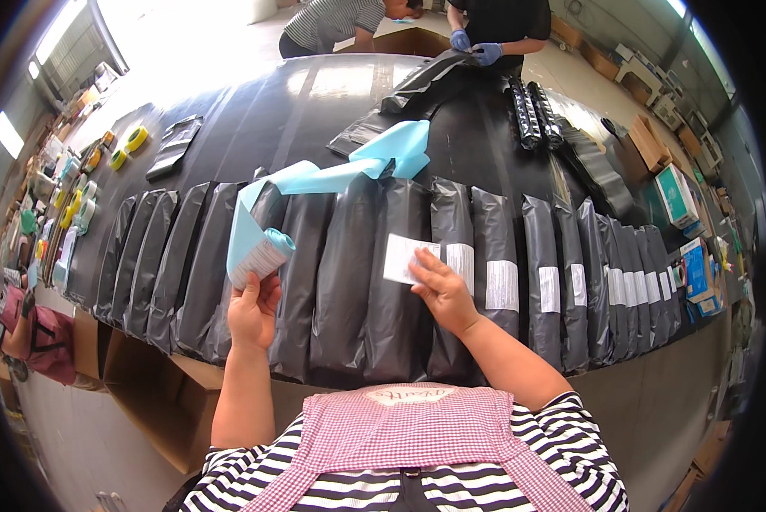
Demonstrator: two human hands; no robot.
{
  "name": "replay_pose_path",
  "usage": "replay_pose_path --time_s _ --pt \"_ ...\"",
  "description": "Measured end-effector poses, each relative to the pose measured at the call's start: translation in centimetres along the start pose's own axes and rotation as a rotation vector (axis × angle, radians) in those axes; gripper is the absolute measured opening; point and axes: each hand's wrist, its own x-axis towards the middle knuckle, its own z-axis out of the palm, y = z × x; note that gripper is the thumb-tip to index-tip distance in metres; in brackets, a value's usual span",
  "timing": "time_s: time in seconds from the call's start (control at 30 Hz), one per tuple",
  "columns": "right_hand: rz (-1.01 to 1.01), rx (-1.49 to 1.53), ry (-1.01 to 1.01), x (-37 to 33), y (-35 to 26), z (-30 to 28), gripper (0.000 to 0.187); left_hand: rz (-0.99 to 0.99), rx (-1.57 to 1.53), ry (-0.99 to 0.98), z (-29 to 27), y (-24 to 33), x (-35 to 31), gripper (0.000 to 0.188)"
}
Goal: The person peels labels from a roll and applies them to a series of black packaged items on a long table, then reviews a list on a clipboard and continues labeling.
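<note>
Backing strip, pale blue (319,177), trails in the head view from the label roll (264,256) across the tops of several black packages (340,282) and onto the dark table (298,111). The left hand (253,309) pinches the roll's lower end between thumb and fingers. The right hand (444,292) appears to nip the right edge of a loose label (407,258), fingers over its face; exactly where the thumb presses cannot be made out. That label hangs tilted over an unlabelled package, its right side overlapping the neighbour, which bears one.

If it goes down at this slant, it could sit crooked or bridge the two packages, because they stand so close. The soft, wrinkled film could crease it or leave edges lifting. Exposed adhesive could cling to the fingertips and fold a corner. The long loose strip might snag between packages and tug the roll askew, or unwind it if the left pinch slackens.
</note>
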Motion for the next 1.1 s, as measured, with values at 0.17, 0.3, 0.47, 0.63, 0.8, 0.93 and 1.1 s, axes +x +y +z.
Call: replay_pose_path --time_s 0.17,0.3,0.47,0.63,0.8,0.93,1.1 --pt "-0.047 -0.172 -0.127 -0.1 0.3 0.3 0.038 -0.029 0.004 -0.016 -0.1 -0.7 0.1 0.027" --pt "-0.055 -0.358 -0.293 0.0 -0.3 -0.1 0.04 -0.034 0.012 -0.009 -0.3 -1.0 0.2 0.026" --pt "0.047 -0.659 -0.488 1.5 -5.5 -2.7 0.037 -0.032 0.0 -0.005 -1.0 -0.8 -0.4 0.029" --pt "0.093 -0.44 -0.216 3.0 -1.4 3.0 0.039 -0.051 0.013 -0.046 0.3 -1.0 -0.6 0.03" --pt "0.36 -0.334 -0.218 2.6 -0.3 7.4 0.055 -0.071 -0.028 -0.071 2.6 -1.1 -2.1 0.028" --pt "0.439 -0.278 -0.313 -0.9 -3.4 7.0 0.061 -0.124 -0.042 -0.098 2.1 -1.4 -2.6 0.028" --pt "0.478 -0.28 -0.677 0.1 -11.9 0.0 0.051 -0.207 -0.018 -0.183 3.1 -2.1 -3.6 0.026"
